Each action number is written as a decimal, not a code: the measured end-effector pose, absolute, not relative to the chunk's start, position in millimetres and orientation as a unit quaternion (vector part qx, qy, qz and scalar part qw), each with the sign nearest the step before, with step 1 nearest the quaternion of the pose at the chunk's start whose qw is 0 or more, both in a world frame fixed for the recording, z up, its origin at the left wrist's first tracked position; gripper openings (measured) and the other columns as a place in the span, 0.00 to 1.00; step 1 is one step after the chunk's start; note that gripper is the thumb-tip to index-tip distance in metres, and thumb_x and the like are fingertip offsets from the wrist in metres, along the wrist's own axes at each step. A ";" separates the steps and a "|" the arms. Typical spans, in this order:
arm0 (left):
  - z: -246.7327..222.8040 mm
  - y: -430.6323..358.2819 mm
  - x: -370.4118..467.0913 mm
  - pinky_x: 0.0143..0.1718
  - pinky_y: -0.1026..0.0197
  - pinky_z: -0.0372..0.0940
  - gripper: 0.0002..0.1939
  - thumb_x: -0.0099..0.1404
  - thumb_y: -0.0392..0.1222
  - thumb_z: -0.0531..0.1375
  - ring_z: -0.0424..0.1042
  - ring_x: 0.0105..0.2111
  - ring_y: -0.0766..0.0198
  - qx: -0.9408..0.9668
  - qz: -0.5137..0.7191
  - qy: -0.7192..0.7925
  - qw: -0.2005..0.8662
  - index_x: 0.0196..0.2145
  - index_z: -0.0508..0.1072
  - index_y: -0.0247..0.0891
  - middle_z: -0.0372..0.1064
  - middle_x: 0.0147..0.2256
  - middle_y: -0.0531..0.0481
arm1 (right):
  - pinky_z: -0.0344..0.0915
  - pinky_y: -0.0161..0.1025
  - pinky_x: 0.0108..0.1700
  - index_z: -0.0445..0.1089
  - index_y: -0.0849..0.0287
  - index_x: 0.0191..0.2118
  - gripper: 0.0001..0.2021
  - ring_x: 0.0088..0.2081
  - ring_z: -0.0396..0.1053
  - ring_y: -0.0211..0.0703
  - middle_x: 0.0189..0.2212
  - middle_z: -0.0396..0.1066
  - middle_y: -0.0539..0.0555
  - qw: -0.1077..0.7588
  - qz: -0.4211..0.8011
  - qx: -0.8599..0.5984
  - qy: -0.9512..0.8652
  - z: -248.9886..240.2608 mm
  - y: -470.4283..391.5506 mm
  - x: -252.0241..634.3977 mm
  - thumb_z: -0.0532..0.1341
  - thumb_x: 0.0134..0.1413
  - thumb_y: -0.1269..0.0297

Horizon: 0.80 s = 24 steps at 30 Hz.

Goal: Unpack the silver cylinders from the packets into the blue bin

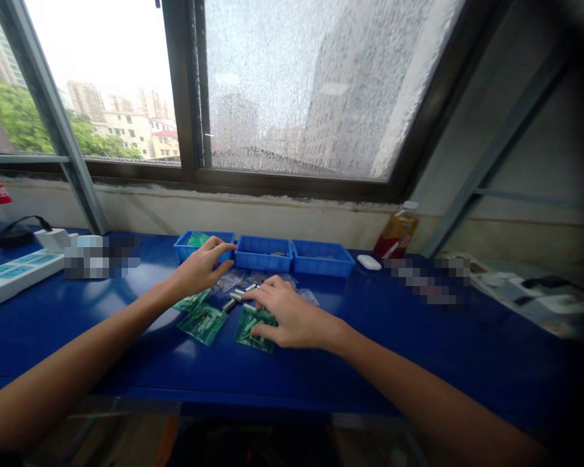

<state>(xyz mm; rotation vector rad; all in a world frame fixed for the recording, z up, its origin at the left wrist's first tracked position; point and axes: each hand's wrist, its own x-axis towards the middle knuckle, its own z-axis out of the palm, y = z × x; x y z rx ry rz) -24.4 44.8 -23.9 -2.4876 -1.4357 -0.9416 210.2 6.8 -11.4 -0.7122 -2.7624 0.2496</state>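
Observation:
My left hand (204, 264) reaches in front of the left blue bin (181, 251), thumb and index finger apart, with nothing visible between them. A green item (198, 239) lies in that bin. My right hand (292, 314) hovers low over a green packet (247, 331), fingers stretched forward and thumb spread. Its fingertips are close to small silvery blocks (236, 296); whether they touch is unclear. Another green packet (203, 323) rests to the left, beside a further green packet (192, 301) partly under my left wrist. Clear plastic bags (231, 281) lie behind the blocks.
The middle blue bin (263, 261) holds small grey parts, and a right blue bin (324, 266) stands alongside. Farther right are a white rounded case (368, 263) and a bottle (397, 232). A white power strip (22, 275) lies left on the blue table (350, 363).

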 end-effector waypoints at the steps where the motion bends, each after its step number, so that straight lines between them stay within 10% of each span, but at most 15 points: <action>1: -24.7 43.4 -22.7 0.35 0.59 0.63 0.17 0.63 0.43 0.52 0.63 0.27 0.67 -0.827 -0.309 -0.466 0.052 0.49 0.65 0.37 0.60 0.40 0.46 | 0.56 0.48 0.47 0.62 0.60 0.52 0.25 0.46 0.56 0.51 0.41 0.67 0.60 0.140 0.089 -0.248 -0.955 -12.4 6.9 209.1 0.63 0.47 0.61; 9: -17.1 30.0 -4.2 0.31 0.63 0.59 0.16 0.64 0.47 0.50 0.64 0.28 0.65 -0.820 -0.331 -0.459 -0.081 0.38 0.71 0.34 0.67 0.31 0.48 | 0.58 0.34 0.29 0.66 0.61 0.41 0.11 0.27 0.59 0.35 0.26 0.62 0.49 0.301 0.234 -0.292 -0.877 -19.0 14.0 201.2 0.58 0.49 0.72; 13: -14.0 20.1 9.7 0.20 0.66 0.54 0.31 0.64 0.60 0.42 0.61 0.20 0.67 -0.719 -0.345 -0.485 -0.357 0.24 0.70 0.31 0.62 0.20 0.50 | 0.59 0.36 0.34 0.65 0.60 0.29 0.04 0.30 0.60 0.37 0.26 0.62 0.50 0.452 0.090 -0.235 -0.856 -15.3 20.6 206.3 0.55 0.49 0.75; 17: -17.1 13.6 21.6 0.21 0.66 0.56 0.26 0.60 0.61 0.49 0.63 0.21 0.68 -0.648 -0.380 -0.405 -0.521 0.30 0.68 0.33 0.64 0.23 0.51 | 0.58 0.40 0.38 0.64 0.59 0.26 0.08 0.34 0.60 0.41 0.27 0.63 0.53 0.457 -0.058 -0.178 -0.870 -14.2 18.3 208.0 0.53 0.48 0.77; 24: -25.7 17.6 19.0 0.25 0.67 0.57 0.10 0.61 0.46 0.55 0.61 0.23 0.70 -0.750 -0.478 -0.435 -0.142 0.32 0.64 0.36 0.60 0.25 0.55 | 0.58 0.42 0.41 0.70 0.61 0.32 0.07 0.38 0.62 0.44 0.31 0.68 0.55 0.413 0.169 -0.339 -0.828 -14.4 15.6 202.0 0.60 0.46 0.64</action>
